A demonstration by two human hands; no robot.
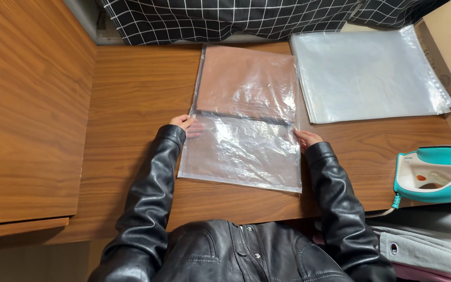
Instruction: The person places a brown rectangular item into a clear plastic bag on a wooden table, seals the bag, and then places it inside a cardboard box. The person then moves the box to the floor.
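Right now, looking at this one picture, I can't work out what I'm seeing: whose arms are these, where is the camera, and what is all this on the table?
There is no machine here, only a person in a black leather jacket. The single picture comes from a camera worn on their head, looking down at their own arms.

On the brown wooden table lies a clear plastic bag with a folded brown cloth inside. The left hand touches the bag's left edge and the right hand its right edge, fingers resting on the plastic.

To the right of the bag lies a stack of empty clear plastic bags. At the table's right edge sits a teal and white clothes iron. A black checked fabric lies at the far side.
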